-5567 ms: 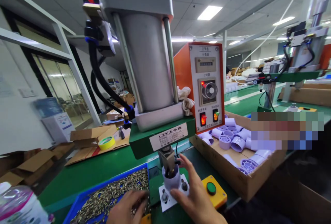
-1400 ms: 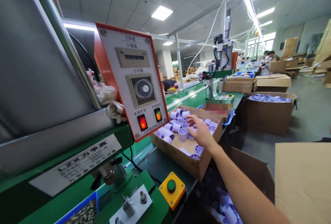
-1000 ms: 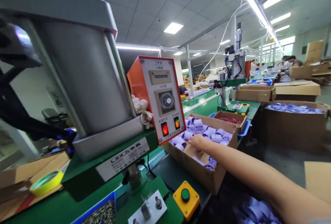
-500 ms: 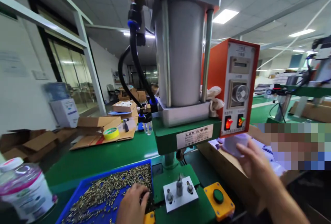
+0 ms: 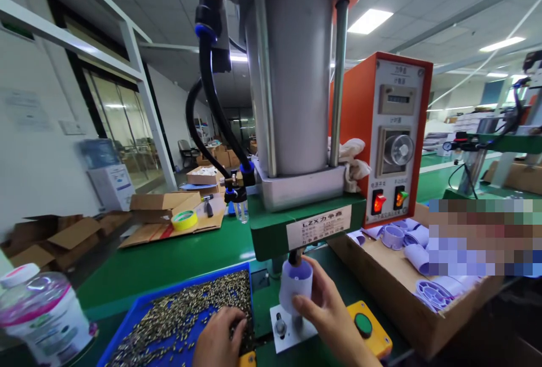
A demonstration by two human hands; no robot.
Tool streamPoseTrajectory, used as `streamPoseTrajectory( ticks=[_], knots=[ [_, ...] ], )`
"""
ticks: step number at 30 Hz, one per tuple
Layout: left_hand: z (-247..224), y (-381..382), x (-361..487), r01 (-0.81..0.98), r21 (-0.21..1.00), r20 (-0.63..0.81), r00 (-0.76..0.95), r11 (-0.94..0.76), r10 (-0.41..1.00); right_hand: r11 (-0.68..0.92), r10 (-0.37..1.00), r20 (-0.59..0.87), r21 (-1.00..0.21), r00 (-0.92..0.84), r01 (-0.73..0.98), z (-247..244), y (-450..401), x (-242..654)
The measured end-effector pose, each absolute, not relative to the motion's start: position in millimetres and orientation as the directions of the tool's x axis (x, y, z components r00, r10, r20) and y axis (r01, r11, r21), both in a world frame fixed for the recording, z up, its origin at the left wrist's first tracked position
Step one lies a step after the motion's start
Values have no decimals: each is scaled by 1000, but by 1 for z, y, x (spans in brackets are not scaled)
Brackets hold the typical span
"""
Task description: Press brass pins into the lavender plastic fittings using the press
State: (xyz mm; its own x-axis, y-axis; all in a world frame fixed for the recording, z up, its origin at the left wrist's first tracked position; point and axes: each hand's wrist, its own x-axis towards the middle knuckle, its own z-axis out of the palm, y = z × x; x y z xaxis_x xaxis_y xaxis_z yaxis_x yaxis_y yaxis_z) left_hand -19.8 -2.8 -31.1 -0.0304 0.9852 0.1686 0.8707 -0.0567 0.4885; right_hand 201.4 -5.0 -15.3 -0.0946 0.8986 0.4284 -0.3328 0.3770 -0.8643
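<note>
My right hand (image 5: 324, 305) is closed around a lilac plastic cup-shaped part (image 5: 296, 288), holding it upright over the metal plate (image 5: 282, 336) of the press, just under the ram. The press head (image 5: 302, 223) hangs above it. Over the right edge of the blue tray (image 5: 250, 282), my left hand (image 5: 222, 333) rests with curled fingers beside many small brass-coloured metal pieces (image 5: 169, 316). Whatever its fingertips hold, if anything, is hidden.
A cardboard box (image 5: 381, 288) of lilac parts stands at the right. A yellow button box (image 5: 370, 330) sits near my right wrist. The orange control box (image 5: 381, 141) is above. A plastic jar (image 5: 46, 316) stands far left.
My right hand has moved left from the cardboard box with the lilac part, which is now over the plate. My left hand stays at the tray. The view has shifted slightly.
</note>
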Motion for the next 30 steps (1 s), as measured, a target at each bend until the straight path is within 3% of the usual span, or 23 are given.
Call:
streamPoseTrajectory(
  ticks=[4, 9, 13, 19, 24, 30],
  knots=[
    [-32, -3, -20, 862, 503, 166, -31, -58, 986, 473, 876, 471, -881, -101, -13, -17, -8, 205],
    [-34, -4, -21, 853, 519, 166, -32, -60, 986, 510, 857, 514, -855, -27, -97, -17, -6, 205],
    [-34, -2, -22, 847, 528, 175, -32, -66, 984, 495, 864, 499, -866, -68, -64, -22, -2, 206],
    [-37, -1, -22, 834, 547, 190, -34, -77, 981, 473, 880, 474, -877, -13, 82, -27, -4, 209],
    [-37, -4, -23, 828, 555, 206, -42, -81, 978, 441, 897, 433, -891, -86, 109, -12, -6, 208],
    [-36, -2, -25, 827, 551, 271, -48, -114, 961, 355, 935, 349, -898, -68, 259, -24, -9, 203]
  ],
)
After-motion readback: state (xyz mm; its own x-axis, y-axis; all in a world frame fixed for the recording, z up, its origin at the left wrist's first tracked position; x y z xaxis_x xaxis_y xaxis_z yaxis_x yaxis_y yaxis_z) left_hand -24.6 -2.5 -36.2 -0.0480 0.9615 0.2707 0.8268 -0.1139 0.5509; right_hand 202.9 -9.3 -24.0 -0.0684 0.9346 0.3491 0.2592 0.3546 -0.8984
